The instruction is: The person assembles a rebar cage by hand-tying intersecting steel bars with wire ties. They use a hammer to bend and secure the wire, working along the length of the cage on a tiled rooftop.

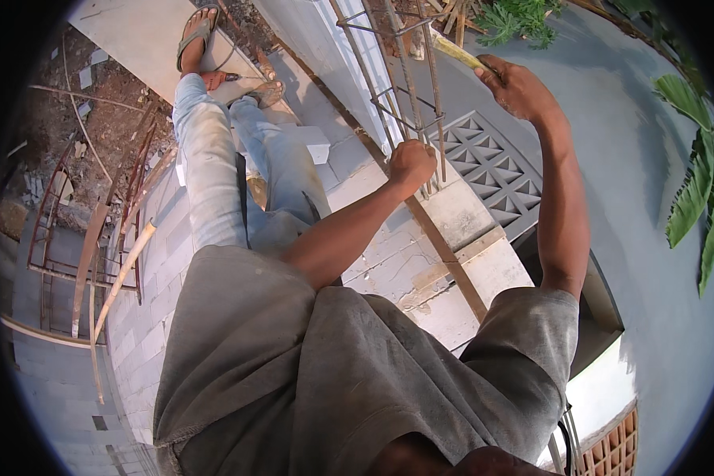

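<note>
My left hand (412, 165) is closed in a fist at the lower part of an upright rebar cage (408, 71), apparently round one of its bars. The bars rise from a concrete block wall top, tied by thin steel stirrups. Farther right, my raised right hand (520, 87) pinches the end of a flat yellowish strip (456, 52). This strip slants up and left toward the cage; whether it is a measuring tape or a stick I cannot tell. Just below lies a grey vent block (492, 163) with a lattice of triangular openings.
My sandalled foot (194, 40) rests on a pale board (123, 36); a reddish tool (218, 79) lies beside it. Left and below are a rusty rebar frame (44, 214), bamboo pole (127, 274) and rubble. A grey plastered wall (635, 198) and banana leaves (694, 174) stand right.
</note>
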Demonstrator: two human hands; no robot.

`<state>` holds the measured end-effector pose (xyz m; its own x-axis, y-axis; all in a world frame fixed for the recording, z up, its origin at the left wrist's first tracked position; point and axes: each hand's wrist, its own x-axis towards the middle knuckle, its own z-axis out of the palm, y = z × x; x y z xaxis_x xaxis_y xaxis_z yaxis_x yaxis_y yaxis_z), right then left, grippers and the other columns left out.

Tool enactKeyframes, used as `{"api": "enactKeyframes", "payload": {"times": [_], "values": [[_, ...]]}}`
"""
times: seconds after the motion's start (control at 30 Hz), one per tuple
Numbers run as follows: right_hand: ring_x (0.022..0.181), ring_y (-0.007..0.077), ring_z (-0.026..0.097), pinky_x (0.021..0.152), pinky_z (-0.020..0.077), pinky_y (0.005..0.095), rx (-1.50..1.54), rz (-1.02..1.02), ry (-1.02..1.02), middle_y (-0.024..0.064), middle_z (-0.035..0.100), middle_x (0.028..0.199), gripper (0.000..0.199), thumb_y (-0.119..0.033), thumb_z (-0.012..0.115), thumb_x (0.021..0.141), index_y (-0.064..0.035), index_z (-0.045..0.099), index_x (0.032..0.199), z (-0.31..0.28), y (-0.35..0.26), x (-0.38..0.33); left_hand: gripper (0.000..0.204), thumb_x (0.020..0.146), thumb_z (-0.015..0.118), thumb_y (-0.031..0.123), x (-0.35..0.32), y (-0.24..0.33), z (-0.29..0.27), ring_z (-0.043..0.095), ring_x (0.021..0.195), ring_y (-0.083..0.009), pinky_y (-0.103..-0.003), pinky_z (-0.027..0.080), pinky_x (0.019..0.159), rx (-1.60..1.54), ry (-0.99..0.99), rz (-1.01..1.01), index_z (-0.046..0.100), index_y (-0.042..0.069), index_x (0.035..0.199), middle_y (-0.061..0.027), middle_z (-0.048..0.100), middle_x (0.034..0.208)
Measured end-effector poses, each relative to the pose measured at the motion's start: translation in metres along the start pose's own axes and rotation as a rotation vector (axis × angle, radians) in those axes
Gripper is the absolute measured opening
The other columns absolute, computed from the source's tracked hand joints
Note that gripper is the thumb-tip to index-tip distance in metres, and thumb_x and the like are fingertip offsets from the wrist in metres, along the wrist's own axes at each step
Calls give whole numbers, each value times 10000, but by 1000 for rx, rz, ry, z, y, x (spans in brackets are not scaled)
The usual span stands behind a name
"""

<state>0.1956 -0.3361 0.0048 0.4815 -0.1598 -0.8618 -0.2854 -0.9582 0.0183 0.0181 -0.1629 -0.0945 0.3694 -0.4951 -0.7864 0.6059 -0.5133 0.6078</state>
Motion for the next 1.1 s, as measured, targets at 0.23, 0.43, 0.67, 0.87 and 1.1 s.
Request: {"api": "enactKeyframes", "payload": {"times": [0.23, 0.43, 0.67, 0.87, 1.1], "values": [[874, 378, 624, 805, 478, 418, -99, -120, -118, 216, 664, 944, 454, -446, 472, 991, -98, 564, 1268, -1, -1, 29, 377, 853, 540, 271, 6, -11, -10, 654, 816, -433, -476, 515, 805, -6, 38, -1, 666, -72, 762, -284, 653, 807], [812, 337, 613, 766, 481, 398, 44, -76, 166, 210, 649, 906, 455, -427, 494, 989, -74, 559, 1267, -16, 3, 33, 394, 853, 545, 283, 14, -17, -2, 650, 773, -434, -480, 520, 777, 41, 60, 65, 656, -76, 733, -282, 648, 775], [724, 379, 615, 682, 468, 470, 80, 163, 394, 194, 623, 746, 385, -373, 478, 999, -76, 560, 1230, -2, -33, -39, 326, 865, 582, 308, 20, -22, -6, 644, 906, -397, -457, 507, 837, 29, -29, -19, 694, 2, 846, -224, 676, 876], [690, 263, 588, 688, 482, 374, 260, 328, 162, 129, 561, 713, 447, -432, 467, 1002, -47, 566, 1205, 1, -15, -30, 395, 895, 500, 335, 22, -25, -10, 646, 914, -391, -457, 502, 857, 35, -97, -40, 678, -17, 883, -227, 680, 902], [988, 294, 654, 881, 495, 394, -43, -83, -151, 172, 690, 1052, 520, -504, 539, 945, -94, 610, 1256, -22, 7, 59, 417, 887, 523, 335, 23, -32, -7, 652, 840, -410, -472, 510, 810, 57, -33, 41, 665, -51, 819, -256, 666, 826]]}}
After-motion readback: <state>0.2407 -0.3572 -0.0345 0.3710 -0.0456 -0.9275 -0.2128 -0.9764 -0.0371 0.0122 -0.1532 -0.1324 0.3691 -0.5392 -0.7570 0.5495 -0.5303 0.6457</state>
